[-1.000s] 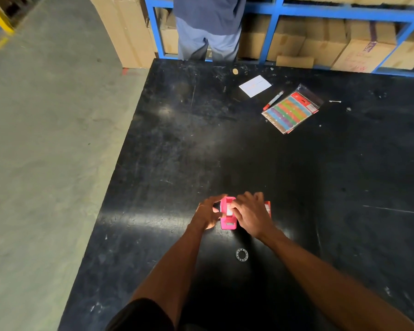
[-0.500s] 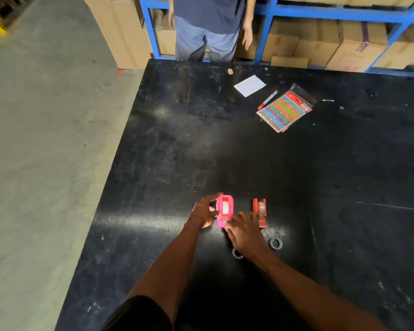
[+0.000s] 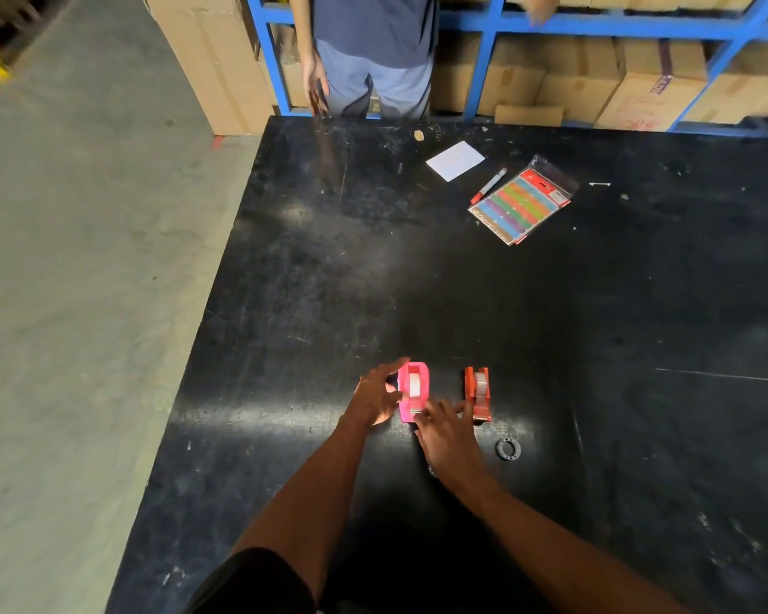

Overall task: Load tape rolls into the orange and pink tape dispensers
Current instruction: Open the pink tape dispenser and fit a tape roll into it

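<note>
Head view: the pink tape dispenser (image 3: 414, 391) stands on the black table (image 3: 550, 325) near its front edge, a pale tape roll (image 3: 413, 384) seated in its slot. The left hand (image 3: 375, 398) cups its left side, thumb and fingers curled against the plastic in a loose hold. The right hand (image 3: 446, 440) lies palm down just in front, fingers spread and not closed on anything, fingertips (image 3: 420, 418) touching the dispenser's near end. Just to the right stands the orange tape dispenser (image 3: 477, 394) (a roll shows in it too), apart from the pink one. A grey ring (image 3: 507, 448) lies near it. Farther back lie a white paper (image 3: 455, 160), a red marker (image 3: 488, 186) and a packet of coloured strips (image 3: 522, 203).
</note>
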{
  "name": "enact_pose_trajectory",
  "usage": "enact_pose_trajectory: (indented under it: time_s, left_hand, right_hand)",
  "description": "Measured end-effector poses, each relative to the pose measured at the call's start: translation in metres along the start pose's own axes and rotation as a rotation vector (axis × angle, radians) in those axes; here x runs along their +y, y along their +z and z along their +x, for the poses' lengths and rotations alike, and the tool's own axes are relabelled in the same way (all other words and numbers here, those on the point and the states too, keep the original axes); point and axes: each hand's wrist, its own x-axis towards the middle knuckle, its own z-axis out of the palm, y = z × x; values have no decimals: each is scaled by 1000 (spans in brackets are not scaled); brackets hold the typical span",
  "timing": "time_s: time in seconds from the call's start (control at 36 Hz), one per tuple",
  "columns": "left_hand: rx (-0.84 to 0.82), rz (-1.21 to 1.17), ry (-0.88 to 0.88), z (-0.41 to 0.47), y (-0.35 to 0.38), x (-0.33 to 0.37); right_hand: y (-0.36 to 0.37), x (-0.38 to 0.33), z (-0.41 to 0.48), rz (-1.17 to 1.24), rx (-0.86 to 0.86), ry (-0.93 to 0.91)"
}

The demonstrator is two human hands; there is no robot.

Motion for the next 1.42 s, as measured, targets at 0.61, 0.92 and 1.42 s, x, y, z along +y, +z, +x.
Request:
enact_pose_trajectory:
  time_s: [0.61,0.92,1.42]
  left_hand:
    - [-45,82,-31,-15,8,4]
    - [-106,-21,-54,-20,11,8]
    - [151,431,345,-83,78,-17]
  right_hand:
    - [0,-1,-1,70,-26,46]
    - [-6,9,-16,106,-30,-26]
    - [27,90,-87,149,154,390]
